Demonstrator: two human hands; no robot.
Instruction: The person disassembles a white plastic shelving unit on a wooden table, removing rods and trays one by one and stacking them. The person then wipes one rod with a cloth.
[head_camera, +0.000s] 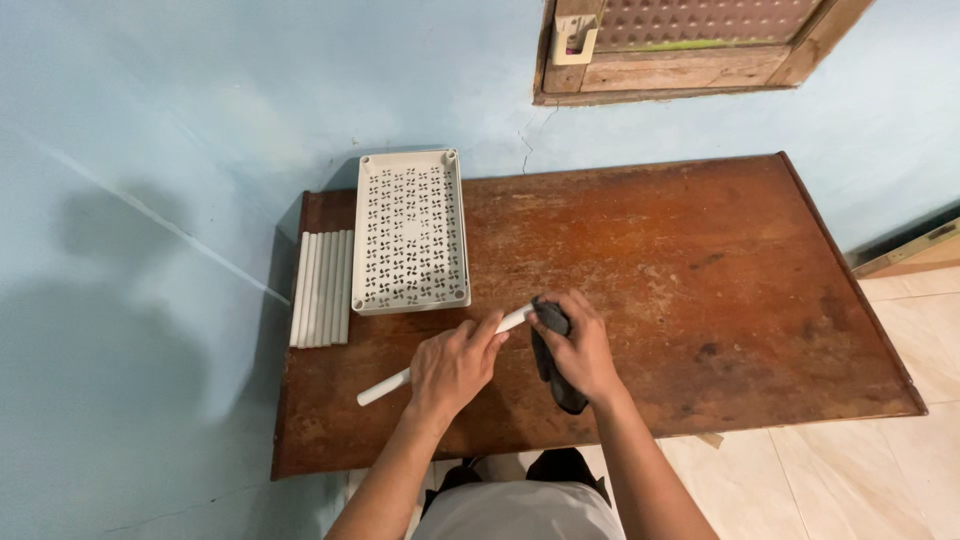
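Head view looks down on a worn wooden table (650, 270) against a pale blue wall (150, 150). At its back left lies a perforated white tray (410, 232), beside a row of white tubes (322, 288). Near the front edge, the left hand (452, 368) grips a white tube (385, 387); the right hand (578, 350) clutches a dark cloth (556, 368) around its end.

A plain room in a home: worn brown wooden bench (640, 270) set against a pale blue painted plaster wall (200, 120), a wood-framed window (690, 60) above, and cream tiled floor (860, 470) beside.
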